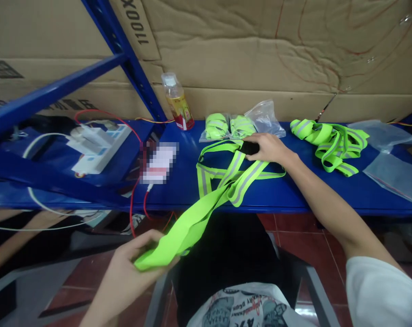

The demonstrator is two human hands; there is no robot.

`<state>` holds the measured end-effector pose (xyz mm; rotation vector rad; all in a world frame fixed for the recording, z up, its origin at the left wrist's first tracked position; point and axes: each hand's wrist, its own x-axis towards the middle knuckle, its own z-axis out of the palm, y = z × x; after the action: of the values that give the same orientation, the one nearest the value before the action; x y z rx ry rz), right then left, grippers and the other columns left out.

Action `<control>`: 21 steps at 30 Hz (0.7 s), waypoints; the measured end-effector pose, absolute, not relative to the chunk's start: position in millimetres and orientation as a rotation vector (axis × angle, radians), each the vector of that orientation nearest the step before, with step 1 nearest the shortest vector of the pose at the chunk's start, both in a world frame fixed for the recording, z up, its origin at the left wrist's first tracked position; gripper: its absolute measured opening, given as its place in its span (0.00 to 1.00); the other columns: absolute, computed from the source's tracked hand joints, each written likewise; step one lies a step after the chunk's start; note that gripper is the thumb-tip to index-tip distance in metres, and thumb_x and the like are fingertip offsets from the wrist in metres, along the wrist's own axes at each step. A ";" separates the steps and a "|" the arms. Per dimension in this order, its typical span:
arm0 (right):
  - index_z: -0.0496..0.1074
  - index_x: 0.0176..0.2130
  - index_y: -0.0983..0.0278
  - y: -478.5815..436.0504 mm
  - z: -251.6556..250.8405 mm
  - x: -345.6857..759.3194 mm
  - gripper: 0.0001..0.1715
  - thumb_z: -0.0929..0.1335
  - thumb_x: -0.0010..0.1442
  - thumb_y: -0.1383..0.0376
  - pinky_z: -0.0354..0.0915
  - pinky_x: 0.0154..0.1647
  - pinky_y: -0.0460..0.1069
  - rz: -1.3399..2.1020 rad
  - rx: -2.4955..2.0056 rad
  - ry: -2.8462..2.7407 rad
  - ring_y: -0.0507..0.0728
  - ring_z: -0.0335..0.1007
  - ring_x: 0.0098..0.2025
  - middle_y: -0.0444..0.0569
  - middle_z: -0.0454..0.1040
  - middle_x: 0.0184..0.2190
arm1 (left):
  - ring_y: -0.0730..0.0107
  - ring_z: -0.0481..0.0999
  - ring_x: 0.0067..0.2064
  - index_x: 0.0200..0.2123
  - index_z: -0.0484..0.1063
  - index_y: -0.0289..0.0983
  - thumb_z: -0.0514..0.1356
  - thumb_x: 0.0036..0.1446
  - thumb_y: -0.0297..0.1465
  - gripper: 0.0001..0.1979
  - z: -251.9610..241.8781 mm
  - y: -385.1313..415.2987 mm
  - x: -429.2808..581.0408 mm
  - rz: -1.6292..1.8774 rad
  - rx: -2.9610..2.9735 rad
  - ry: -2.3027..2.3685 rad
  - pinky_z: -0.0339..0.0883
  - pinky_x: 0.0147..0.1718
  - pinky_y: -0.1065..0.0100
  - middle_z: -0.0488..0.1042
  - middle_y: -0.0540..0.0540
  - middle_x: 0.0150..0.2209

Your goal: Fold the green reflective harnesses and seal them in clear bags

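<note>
A neon-yellow reflective harness (195,220) of elastic straps with grey stripes stretches from the blue table down toward my lap. My left hand (137,256) is closed around its gathered lower end, below the table's front edge. Up on the table, my right hand (269,147) has its fingers curled over the harness's upper straps, which lie spread in loops. Part of the grip there is hidden behind the hand. Just beyond my right fingers are two rolled harnesses (215,126) in clear plastic bags.
Another tangled yellow harness (342,141) lies to the right, beside clear plastic bags (394,175). A bottle (179,105) stands at the back. On the left are a blurred-out rectangular device (160,162) with a cable, a power strip (105,152), a blue shelf post (132,68) and another person's arm (32,227).
</note>
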<state>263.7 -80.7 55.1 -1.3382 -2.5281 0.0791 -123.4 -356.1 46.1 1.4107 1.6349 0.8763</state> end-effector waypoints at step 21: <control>0.82 0.59 0.57 -162.4 159.3 254.3 0.33 0.82 0.57 0.52 0.77 0.48 0.59 0.024 -0.561 -1.947 0.61 0.77 0.45 0.49 0.83 0.47 | 0.45 0.82 0.64 0.74 0.67 0.57 0.77 0.57 0.46 0.44 10.6 -347.3 -101.5 0.344 1.668 1.044 0.82 0.59 0.46 0.78 0.40 0.67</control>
<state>254.3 -162.4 159.3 -0.5607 -1.9473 0.0235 -101.5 -347.3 10.6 1.6684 1.0437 0.3436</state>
